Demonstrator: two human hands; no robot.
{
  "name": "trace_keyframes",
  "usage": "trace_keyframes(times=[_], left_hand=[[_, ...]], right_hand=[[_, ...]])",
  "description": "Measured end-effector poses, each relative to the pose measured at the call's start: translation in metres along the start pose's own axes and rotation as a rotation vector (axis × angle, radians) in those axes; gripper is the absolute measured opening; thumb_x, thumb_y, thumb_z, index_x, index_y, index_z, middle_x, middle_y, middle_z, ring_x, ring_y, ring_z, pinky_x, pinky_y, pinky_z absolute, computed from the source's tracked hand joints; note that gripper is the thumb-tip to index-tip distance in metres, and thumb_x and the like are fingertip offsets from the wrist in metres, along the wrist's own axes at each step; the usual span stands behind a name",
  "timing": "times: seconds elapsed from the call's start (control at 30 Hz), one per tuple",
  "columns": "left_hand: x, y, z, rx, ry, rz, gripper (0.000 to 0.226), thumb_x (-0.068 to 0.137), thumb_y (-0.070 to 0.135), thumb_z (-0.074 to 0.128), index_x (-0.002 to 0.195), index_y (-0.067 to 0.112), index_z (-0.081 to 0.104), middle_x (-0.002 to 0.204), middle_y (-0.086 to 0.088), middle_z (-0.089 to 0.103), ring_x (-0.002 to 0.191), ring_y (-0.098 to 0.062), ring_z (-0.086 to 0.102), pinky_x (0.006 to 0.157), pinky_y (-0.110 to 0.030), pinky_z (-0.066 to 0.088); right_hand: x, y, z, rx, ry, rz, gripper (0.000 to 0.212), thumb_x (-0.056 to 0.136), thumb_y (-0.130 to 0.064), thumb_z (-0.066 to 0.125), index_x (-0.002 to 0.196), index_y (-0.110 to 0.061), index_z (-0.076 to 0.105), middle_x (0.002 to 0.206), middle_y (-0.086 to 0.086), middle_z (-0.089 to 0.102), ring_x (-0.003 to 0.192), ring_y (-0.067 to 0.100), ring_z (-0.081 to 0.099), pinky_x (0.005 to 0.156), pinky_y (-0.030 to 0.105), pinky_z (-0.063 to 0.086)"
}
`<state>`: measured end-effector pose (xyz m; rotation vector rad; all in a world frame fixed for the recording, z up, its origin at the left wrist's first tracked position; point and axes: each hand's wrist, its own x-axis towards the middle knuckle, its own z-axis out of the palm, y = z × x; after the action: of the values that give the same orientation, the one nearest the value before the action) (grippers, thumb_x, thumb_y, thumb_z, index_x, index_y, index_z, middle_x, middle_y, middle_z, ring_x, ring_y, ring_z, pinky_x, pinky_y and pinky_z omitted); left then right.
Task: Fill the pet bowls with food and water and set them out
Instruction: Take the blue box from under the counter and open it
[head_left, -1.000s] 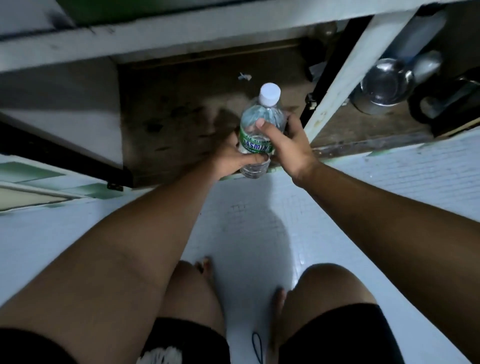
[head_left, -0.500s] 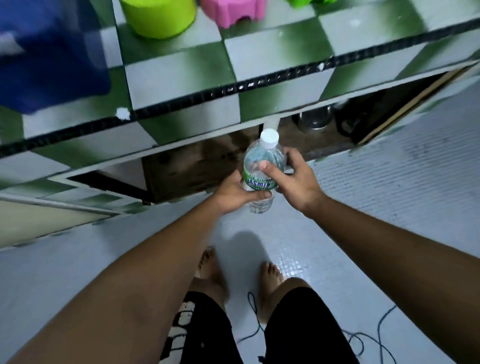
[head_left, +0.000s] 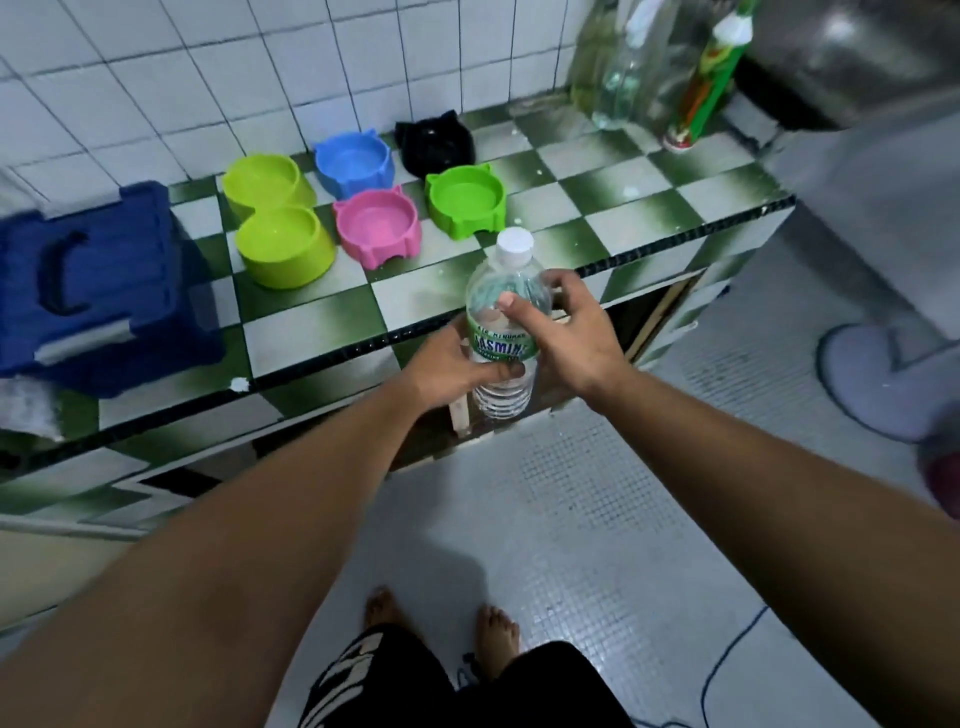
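1. Change from the earlier frames: a second ago the view looked down into the open cupboard under the counter, over bent knees; now it looks across the counter (head_left: 597, 208) top, with both feet flat on the floor (head_left: 545, 545); the hold on the water bottle (head_left: 493, 340) is unchanged.
2. Grip: the left hand (head_left: 441, 366) wraps the lower body of the bottle, fingers curled round its front below the label; the right hand (head_left: 576, 332) grips higher, thumb pressed on the front and fingers curled behind the shoulder.
3. Bottle: clear plastic, upright, with a green label; its white cap (head_left: 514, 244) is on; it is held in the air in front of the counter's front edge.
4. Bowls: all stand on the counter, beyond the bottle; two lime bowls (head_left: 280, 244) touch each other at the left; the pink bowl (head_left: 376, 226) and green bowl (head_left: 466, 202) form the front row; the blue bowl (head_left: 353, 163) and black bowl (head_left: 434, 140) stand behind, near the wall; the last four have cat-ear rims.
5. Surroundings: the counter is tiled in green and white checks with a black edge strip; a blue box (head_left: 93, 280) sits at its left end; tall bottles (head_left: 623, 67) stand at the back right; the wall is white tile; a pale mat (head_left: 883, 379) lies on the floor at right; a blue cord (head_left: 727, 660) trails near the feet.
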<state>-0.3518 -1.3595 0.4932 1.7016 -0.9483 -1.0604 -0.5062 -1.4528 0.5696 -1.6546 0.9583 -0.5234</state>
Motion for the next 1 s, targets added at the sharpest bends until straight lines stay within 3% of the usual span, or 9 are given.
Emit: trace_keyframes(times=[0.2, 0.27, 0.43, 0.6, 0.73, 0.87, 1.0], left_hand=[[0.049, 0.069, -0.002, 0.045, 0.05, 0.123, 0.079, 0.059, 0.05, 0.095, 0.127, 0.027, 0.063, 0.12, 0.008, 0.075, 0.112, -0.01, 0.07, 0.102, -0.035, 0.053], [0.071, 0.086, -0.005, 0.108, 0.065, 0.152, 0.079, 0.058, 0.055, 0.093, 0.127, 0.027, 0.065, 0.119, 0.01, 0.074, 0.111, -0.008, 0.069, 0.101, -0.033, 0.052], [0.136, 0.123, -0.02, 0.246, 0.039, 0.199, 0.077, 0.065, 0.053, 0.092, 0.13, 0.022, 0.065, 0.12, 0.008, 0.071, 0.109, -0.01, 0.066, 0.092, -0.025, 0.049], [0.198, 0.151, -0.031, 0.277, 0.002, 0.237, 0.071, 0.066, 0.053, 0.092, 0.126, 0.024, 0.068, 0.121, 0.005, 0.073, 0.109, -0.011, 0.066, 0.091, -0.025, 0.049], [0.245, 0.165, -0.035, 0.295, 0.013, 0.25, 0.085, 0.058, 0.061, 0.092, 0.129, 0.023, 0.066, 0.122, 0.007, 0.073, 0.109, -0.011, 0.066, 0.089, -0.024, 0.05], [0.291, 0.171, -0.032, 0.284, 0.047, 0.241, 0.071, 0.061, 0.048, 0.095, 0.121, 0.023, 0.069, 0.113, 0.007, 0.074, 0.101, -0.009, 0.068, 0.085, -0.022, 0.053], [0.334, 0.169, -0.028, 0.234, 0.064, 0.217, 0.055, 0.063, 0.033, 0.097, 0.111, 0.026, 0.071, 0.102, 0.011, 0.075, 0.09, 0.001, 0.068, 0.073, -0.01, 0.05]], right_hand=[[0.043, -0.046, -0.04, 0.035, 0.093, -0.05, 0.066, 0.056, -0.083, 0.072, 0.103, -0.038, 0.059, 0.105, -0.007, 0.071, 0.097, 0.015, 0.071, 0.084, 0.049, 0.06], [0.06, -0.059, -0.05, 0.032, 0.108, -0.057, 0.072, 0.054, -0.084, 0.072, 0.105, -0.035, 0.06, 0.104, -0.005, 0.072, 0.095, 0.016, 0.072, 0.082, 0.05, 0.06], [0.109, -0.083, -0.068, 0.034, 0.114, -0.053, 0.066, 0.069, -0.068, 0.071, 0.118, -0.026, 0.056, 0.109, -0.003, 0.071, 0.095, 0.016, 0.072, 0.08, 0.054, 0.061], [0.162, -0.102, -0.085, 0.052, 0.122, -0.002, 0.071, 0.071, -0.067, 0.069, 0.125, -0.025, 0.053, 0.12, -0.002, 0.067, 0.103, 0.021, 0.069, 0.087, 0.055, 0.058], [0.208, -0.103, -0.098, 0.066, 0.157, 0.018, 0.07, 0.073, -0.065, 0.069, 0.125, -0.022, 0.053, 0.123, -0.001, 0.065, 0.106, 0.022, 0.067, 0.087, 0.05, 0.058], [0.257, -0.097, -0.108, 0.089, 0.179, 0.029, 0.06, 0.08, -0.057, 0.069, 0.124, -0.02, 0.054, 0.119, -0.001, 0.066, 0.103, 0.021, 0.067, 0.09, 0.051, 0.057], [0.306, -0.085, -0.118, 0.086, 0.152, 0.033, 0.051, 0.083, -0.053, 0.069, 0.12, -0.021, 0.055, 0.114, -0.001, 0.068, 0.1, 0.022, 0.069, 0.091, 0.051, 0.057]])
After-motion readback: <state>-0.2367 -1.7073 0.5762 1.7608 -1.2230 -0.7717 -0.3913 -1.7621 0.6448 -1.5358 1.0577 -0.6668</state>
